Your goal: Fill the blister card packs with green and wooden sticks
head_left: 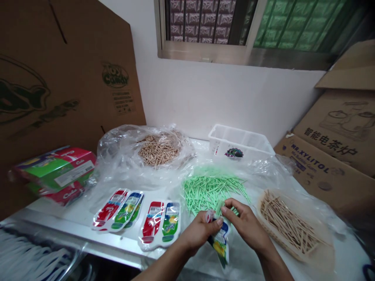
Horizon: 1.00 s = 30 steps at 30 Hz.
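My left hand (199,231) is closed on a bottle-shaped plastic packet (222,244) with blue, yellow and green print, pinching it near its upper end. At that end, my right hand (244,220) pinches a few short green sticks (219,207), their lower ends at the packet; how deep they reach inside is hidden. Just beyond both hands spreads a pile of green sticks (209,189) on clear plastic. Left of my hands lie flat red and green bottle-shaped packets (161,224), with several more packets (118,210) overlapping beside them.
A basket of brown sticks (288,222) stands at the right. Behind are a clear bag of brown sticks (159,150) and a white plastic bin (240,144). Colourful boxes (61,168) sit at the left. Large cartons (96,47) flank the table (117,244).
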Each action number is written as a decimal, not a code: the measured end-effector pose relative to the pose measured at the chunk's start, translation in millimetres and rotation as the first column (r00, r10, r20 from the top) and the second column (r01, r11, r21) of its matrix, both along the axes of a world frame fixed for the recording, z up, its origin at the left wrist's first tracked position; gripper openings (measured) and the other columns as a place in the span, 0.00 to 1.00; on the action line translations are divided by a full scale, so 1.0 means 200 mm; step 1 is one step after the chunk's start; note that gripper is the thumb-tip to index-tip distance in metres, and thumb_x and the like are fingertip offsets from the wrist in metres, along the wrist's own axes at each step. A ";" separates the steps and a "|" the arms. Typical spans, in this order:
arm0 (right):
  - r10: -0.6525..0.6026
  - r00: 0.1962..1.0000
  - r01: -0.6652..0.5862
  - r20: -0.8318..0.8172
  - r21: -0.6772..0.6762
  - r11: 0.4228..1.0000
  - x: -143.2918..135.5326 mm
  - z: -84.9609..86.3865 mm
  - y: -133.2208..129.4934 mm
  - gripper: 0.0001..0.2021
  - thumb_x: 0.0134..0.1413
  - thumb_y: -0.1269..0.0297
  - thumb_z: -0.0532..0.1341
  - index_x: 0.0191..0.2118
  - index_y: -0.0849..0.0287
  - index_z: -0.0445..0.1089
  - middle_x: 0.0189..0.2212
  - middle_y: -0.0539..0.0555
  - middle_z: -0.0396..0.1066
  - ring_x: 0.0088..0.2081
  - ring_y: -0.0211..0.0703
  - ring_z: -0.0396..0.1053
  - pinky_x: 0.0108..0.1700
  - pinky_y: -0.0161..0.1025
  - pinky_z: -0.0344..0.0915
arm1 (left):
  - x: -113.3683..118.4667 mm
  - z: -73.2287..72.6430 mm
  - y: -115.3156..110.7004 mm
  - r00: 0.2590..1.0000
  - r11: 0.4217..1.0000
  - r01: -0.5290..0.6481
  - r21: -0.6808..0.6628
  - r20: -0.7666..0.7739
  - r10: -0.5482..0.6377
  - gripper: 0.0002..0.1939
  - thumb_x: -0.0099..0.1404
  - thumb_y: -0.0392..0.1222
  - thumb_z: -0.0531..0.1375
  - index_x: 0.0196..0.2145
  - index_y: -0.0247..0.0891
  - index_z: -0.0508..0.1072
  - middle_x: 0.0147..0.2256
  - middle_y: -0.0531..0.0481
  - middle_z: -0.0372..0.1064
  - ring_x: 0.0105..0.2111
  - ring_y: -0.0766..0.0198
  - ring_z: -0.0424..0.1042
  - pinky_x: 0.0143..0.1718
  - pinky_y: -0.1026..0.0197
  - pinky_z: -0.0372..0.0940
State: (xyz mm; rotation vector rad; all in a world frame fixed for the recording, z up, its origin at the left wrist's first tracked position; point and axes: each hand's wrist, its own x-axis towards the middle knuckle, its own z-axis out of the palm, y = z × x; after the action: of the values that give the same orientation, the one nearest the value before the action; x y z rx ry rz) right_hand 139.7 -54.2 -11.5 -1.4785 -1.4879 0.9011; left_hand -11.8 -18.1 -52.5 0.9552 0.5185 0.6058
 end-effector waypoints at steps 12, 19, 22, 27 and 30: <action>-0.069 0.996 0.066 0.056 0.046 0.997 -0.02 0.00 -0.02 0.09 0.55 0.58 0.54 0.38 0.56 0.63 0.34 0.50 0.67 0.39 0.42 0.64 0.41 0.35 0.60 | 0.00 0.00 0.00 1.000 0.993 0.001 0.117 -0.014 0.001 0.20 0.55 0.54 0.62 0.27 0.30 0.70 0.22 0.54 0.56 0.23 0.71 0.53 0.28 0.65 0.51; -0.118 0.987 0.104 0.106 0.122 0.987 -0.03 0.01 -0.02 0.10 0.57 0.57 0.53 0.31 0.57 0.65 0.28 0.49 0.66 0.33 0.40 0.64 0.37 0.34 0.60 | -0.01 0.00 0.00 0.998 0.984 -0.001 0.176 -0.055 0.011 0.21 0.54 0.56 0.61 0.26 0.31 0.68 0.21 0.56 0.54 0.22 0.72 0.52 0.26 0.66 0.52; -0.116 0.976 0.090 0.183 0.147 0.985 -0.02 0.01 -0.04 0.10 0.58 0.59 0.52 0.32 0.57 0.64 0.28 0.49 0.66 0.33 0.39 0.64 0.37 0.34 0.60 | -0.02 0.01 0.01 0.998 0.976 -0.008 0.216 -0.066 0.023 0.20 0.56 0.55 0.60 0.28 0.31 0.68 0.23 0.55 0.54 0.23 0.71 0.53 0.27 0.66 0.53; -0.079 0.958 0.035 0.274 0.163 0.986 -0.06 0.00 -0.08 0.15 0.61 0.59 0.49 0.51 0.54 0.59 0.45 0.53 0.65 0.48 0.42 0.63 0.49 0.38 0.59 | -0.03 0.11 0.02 0.989 0.902 0.078 0.425 -0.147 -0.017 0.11 0.60 0.45 0.58 0.28 0.33 0.67 0.24 0.55 0.53 0.25 0.70 0.52 0.28 0.66 0.51; -0.057 0.957 0.001 0.284 0.193 0.981 -0.08 -0.03 -0.10 0.16 0.63 0.61 0.47 0.54 0.52 0.57 0.48 0.54 0.63 0.51 0.41 0.61 0.52 0.38 0.58 | -0.01 0.16 0.02 0.972 0.850 0.113 0.514 -0.235 0.012 0.03 0.56 0.36 0.57 0.26 0.34 0.66 0.24 0.55 0.56 0.26 0.69 0.54 0.28 0.67 0.51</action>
State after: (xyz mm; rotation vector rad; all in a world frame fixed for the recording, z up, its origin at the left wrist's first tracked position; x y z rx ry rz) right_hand 122.9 -74.6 -16.5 -1.5308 -1.7061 0.5215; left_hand -14.3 -15.0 -20.9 1.5724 0.5413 0.6036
